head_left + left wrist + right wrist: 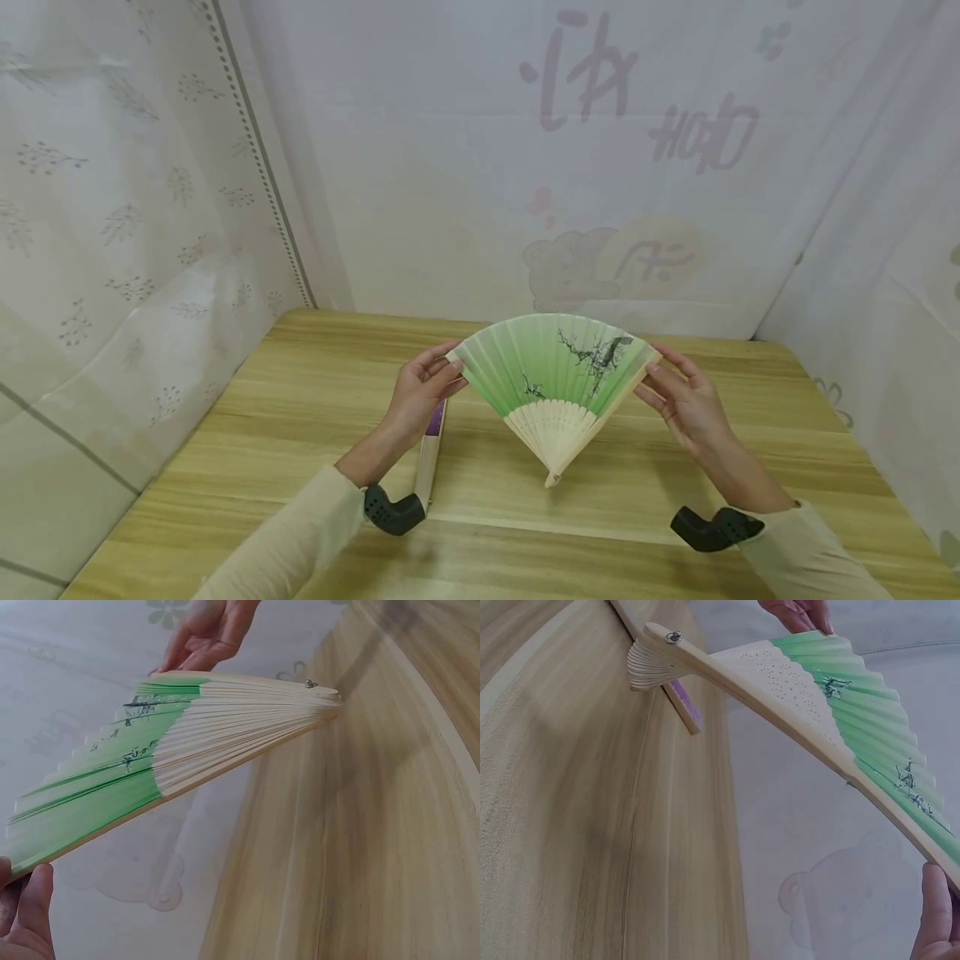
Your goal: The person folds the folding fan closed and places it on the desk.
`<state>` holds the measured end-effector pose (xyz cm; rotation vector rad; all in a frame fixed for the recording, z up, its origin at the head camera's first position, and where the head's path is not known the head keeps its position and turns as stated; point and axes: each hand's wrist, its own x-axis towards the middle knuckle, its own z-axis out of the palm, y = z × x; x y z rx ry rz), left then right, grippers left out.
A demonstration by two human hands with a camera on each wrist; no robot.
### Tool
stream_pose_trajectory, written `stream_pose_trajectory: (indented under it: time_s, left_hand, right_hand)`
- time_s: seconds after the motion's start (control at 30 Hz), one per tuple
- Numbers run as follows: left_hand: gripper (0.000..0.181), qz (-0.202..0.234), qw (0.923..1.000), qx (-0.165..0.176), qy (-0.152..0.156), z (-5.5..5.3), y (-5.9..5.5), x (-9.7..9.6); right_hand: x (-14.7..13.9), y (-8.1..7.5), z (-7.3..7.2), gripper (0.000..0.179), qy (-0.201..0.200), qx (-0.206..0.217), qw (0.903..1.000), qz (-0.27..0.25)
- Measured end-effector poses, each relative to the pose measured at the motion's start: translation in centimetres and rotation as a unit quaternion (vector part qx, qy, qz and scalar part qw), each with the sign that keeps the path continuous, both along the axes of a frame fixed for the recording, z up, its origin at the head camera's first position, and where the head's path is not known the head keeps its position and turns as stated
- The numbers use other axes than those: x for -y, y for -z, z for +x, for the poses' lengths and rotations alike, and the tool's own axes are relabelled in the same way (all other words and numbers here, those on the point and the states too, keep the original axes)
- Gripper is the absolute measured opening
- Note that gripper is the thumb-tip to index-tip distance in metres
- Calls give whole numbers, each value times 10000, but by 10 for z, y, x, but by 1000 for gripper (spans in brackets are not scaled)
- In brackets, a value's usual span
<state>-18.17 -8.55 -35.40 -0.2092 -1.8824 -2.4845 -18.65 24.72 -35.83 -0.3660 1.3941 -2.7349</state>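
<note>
A green folding fan (551, 358) is spread wide above the table, its pale ribs meeting at a rivet at the bottom. Dark branches are printed on its pleated leaf. My left hand (423, 387) pinches the outer left edge near the top, thumb in front. On the opposite edge, my right hand (686, 400) pinches the upper right corner. The left wrist view shows the pleats of the fan (112, 761) from the side, with the left thumb and fingers (34, 904) at one end. In the right wrist view, the right thumb (934, 900) presses the guard stick.
A second, folded fan (429, 458) with a purple leaf lies on the wooden table (525, 558), partly hidden behind my left hand and wrist. Printed curtains (420, 167) hang around the table's back and sides. A black device (393, 510) sits on each wrist.
</note>
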Motion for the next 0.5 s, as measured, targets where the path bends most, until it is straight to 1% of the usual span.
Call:
stream_pose_trajectory:
  time_s: [0.27,0.5]
  left_hand:
    - [34,-81,9999,-59,71,-1,-1,-1]
    - [34,-50,9998,-90,182,0,-4,-4]
  right_hand:
    - [3,-2,-1,26,-11,-3,9999,106]
    - [6,-3,-1,27,-80,-41,9998,177]
